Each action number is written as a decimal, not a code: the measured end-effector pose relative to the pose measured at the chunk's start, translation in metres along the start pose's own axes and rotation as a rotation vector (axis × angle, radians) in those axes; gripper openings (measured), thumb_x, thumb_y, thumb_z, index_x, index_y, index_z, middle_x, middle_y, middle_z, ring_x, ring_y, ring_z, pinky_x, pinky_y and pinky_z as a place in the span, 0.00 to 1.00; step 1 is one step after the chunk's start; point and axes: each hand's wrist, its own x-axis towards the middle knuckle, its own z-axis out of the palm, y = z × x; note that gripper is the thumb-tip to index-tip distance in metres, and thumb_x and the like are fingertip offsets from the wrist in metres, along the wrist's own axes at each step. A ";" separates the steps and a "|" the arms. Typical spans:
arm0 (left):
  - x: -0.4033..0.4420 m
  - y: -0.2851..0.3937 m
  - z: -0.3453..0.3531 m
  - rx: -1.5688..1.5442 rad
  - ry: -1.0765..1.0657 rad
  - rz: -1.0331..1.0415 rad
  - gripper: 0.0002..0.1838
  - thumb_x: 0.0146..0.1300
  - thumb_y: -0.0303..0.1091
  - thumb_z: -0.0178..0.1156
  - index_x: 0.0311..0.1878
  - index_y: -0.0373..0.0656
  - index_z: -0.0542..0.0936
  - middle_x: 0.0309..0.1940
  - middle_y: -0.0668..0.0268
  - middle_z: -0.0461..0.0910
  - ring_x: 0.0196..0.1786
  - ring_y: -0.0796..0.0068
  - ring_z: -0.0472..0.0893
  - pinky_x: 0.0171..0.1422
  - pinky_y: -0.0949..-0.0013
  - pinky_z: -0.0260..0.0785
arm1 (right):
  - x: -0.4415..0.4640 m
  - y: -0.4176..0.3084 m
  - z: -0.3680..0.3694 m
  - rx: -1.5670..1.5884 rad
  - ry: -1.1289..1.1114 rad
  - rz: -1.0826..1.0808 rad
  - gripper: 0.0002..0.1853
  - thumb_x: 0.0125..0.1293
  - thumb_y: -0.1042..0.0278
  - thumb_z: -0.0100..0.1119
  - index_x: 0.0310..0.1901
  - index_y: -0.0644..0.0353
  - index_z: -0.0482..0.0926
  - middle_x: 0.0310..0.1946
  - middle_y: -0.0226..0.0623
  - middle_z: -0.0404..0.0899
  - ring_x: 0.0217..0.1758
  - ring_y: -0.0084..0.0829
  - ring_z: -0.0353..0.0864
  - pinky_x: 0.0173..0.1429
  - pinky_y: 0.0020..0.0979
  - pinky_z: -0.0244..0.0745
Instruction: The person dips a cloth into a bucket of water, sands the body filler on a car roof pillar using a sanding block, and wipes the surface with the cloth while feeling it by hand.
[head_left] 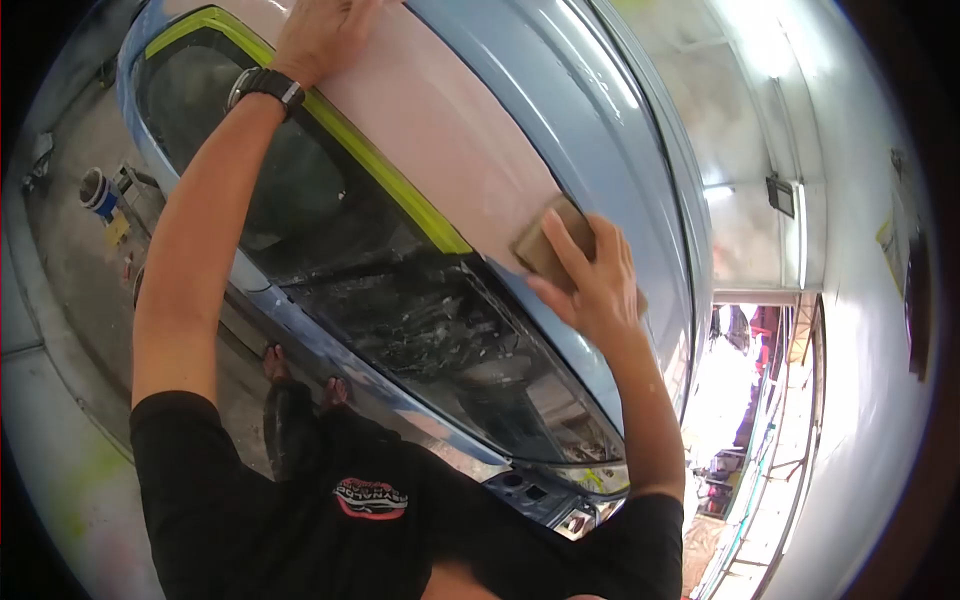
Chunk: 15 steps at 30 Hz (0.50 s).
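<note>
My right hand [598,280] grips a brownish sanding block [556,243] and presses it on the car's roof edge, where a pinkish patch [450,120] meets blue paint [590,130]. The hand and block are slightly blurred. At the upper left, my left hand [325,40] lies on the pinkish patch with nothing visible in it; the top edge of the view cuts off part of its fingers. Yellow-green masking tape [385,180] runs along the top of the dark side window [400,325], which carries whitish smears.
A blue and white bucket [98,192] stands on the floor at the left, beside a low stand [140,195]. My feet [275,362] are close to the car's side. White walls enclose the bay, with a bright opening [735,400] at the right.
</note>
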 end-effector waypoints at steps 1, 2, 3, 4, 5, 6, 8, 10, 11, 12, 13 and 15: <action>-0.001 -0.003 0.000 0.025 0.000 0.049 0.21 0.75 0.39 0.46 0.43 0.37 0.88 0.53 0.52 0.86 0.59 0.49 0.79 0.73 0.52 0.64 | 0.006 0.001 0.002 0.012 0.002 0.001 0.36 0.63 0.44 0.72 0.73 0.40 0.77 0.51 0.52 0.74 0.53 0.54 0.78 0.57 0.54 0.76; -0.002 0.003 0.000 -0.034 -0.007 -0.017 0.21 0.75 0.38 0.46 0.42 0.37 0.88 0.53 0.52 0.86 0.59 0.49 0.79 0.73 0.52 0.64 | 0.008 -0.004 0.001 0.027 -0.004 0.023 0.35 0.63 0.43 0.72 0.72 0.40 0.77 0.50 0.51 0.74 0.53 0.54 0.78 0.57 0.54 0.76; 0.001 0.009 -0.003 -0.089 -0.008 -0.079 0.21 0.75 0.38 0.46 0.42 0.37 0.88 0.52 0.53 0.86 0.59 0.49 0.79 0.73 0.52 0.65 | 0.035 -0.003 0.010 0.029 0.033 -0.022 0.34 0.64 0.43 0.71 0.71 0.41 0.78 0.50 0.51 0.74 0.52 0.54 0.78 0.56 0.54 0.76; 0.005 0.012 -0.007 -0.133 -0.002 -0.138 0.21 0.75 0.38 0.46 0.42 0.37 0.88 0.52 0.53 0.86 0.60 0.49 0.79 0.72 0.51 0.65 | 0.086 -0.002 0.025 0.030 0.080 -0.076 0.33 0.65 0.43 0.70 0.71 0.41 0.79 0.50 0.52 0.75 0.52 0.54 0.79 0.56 0.54 0.77; 0.005 0.011 -0.007 -0.147 0.024 -0.148 0.21 0.75 0.38 0.46 0.42 0.37 0.88 0.52 0.52 0.86 0.60 0.48 0.79 0.72 0.51 0.65 | 0.137 0.000 0.042 0.064 0.131 -0.065 0.32 0.65 0.43 0.70 0.70 0.42 0.79 0.49 0.52 0.75 0.52 0.55 0.79 0.55 0.53 0.77; 0.001 0.010 -0.003 -0.163 0.049 -0.161 0.22 0.75 0.38 0.45 0.42 0.37 0.88 0.52 0.52 0.86 0.60 0.48 0.78 0.71 0.51 0.65 | 0.178 -0.004 0.053 0.098 0.179 -0.054 0.32 0.66 0.43 0.69 0.69 0.42 0.79 0.49 0.52 0.75 0.52 0.55 0.79 0.55 0.53 0.77; -0.001 0.012 -0.001 -0.158 0.082 -0.168 0.22 0.75 0.39 0.45 0.41 0.37 0.87 0.52 0.52 0.86 0.60 0.48 0.78 0.71 0.52 0.66 | 0.222 -0.021 0.033 0.276 0.073 0.028 0.30 0.72 0.48 0.64 0.72 0.50 0.76 0.53 0.60 0.76 0.55 0.64 0.79 0.60 0.58 0.76; -0.001 0.014 0.000 -0.139 0.074 -0.151 0.22 0.75 0.39 0.45 0.41 0.36 0.87 0.52 0.51 0.85 0.60 0.47 0.78 0.71 0.52 0.66 | 0.189 -0.009 0.042 0.207 0.126 -0.009 0.31 0.68 0.44 0.67 0.70 0.45 0.78 0.51 0.55 0.75 0.54 0.58 0.78 0.57 0.55 0.76; 0.003 0.014 -0.002 -0.149 0.052 -0.145 0.22 0.75 0.39 0.45 0.40 0.36 0.87 0.52 0.51 0.85 0.60 0.48 0.78 0.72 0.52 0.66 | 0.169 -0.001 0.046 0.167 0.149 -0.033 0.31 0.67 0.42 0.68 0.69 0.42 0.79 0.50 0.52 0.75 0.54 0.56 0.78 0.55 0.53 0.77; 0.004 0.013 -0.003 -0.162 0.027 -0.143 0.22 0.75 0.39 0.45 0.40 0.36 0.87 0.51 0.51 0.86 0.60 0.48 0.78 0.72 0.52 0.65 | 0.136 0.001 0.036 0.140 0.109 -0.020 0.32 0.65 0.43 0.70 0.70 0.41 0.79 0.50 0.52 0.74 0.54 0.55 0.78 0.56 0.53 0.77; 0.002 0.012 -0.002 -0.178 -0.003 -0.149 0.22 0.75 0.39 0.45 0.40 0.36 0.87 0.51 0.51 0.86 0.60 0.49 0.78 0.72 0.53 0.65 | 0.092 -0.002 0.021 0.117 0.060 -0.005 0.33 0.64 0.44 0.71 0.70 0.41 0.79 0.51 0.51 0.74 0.55 0.55 0.78 0.57 0.53 0.77; 0.000 0.012 0.000 -0.120 0.071 -0.107 0.21 0.74 0.39 0.46 0.39 0.36 0.86 0.47 0.51 0.86 0.58 0.48 0.80 0.71 0.52 0.67 | 0.020 -0.006 0.004 0.025 0.031 0.028 0.36 0.61 0.47 0.74 0.72 0.40 0.78 0.51 0.50 0.74 0.54 0.55 0.78 0.57 0.53 0.77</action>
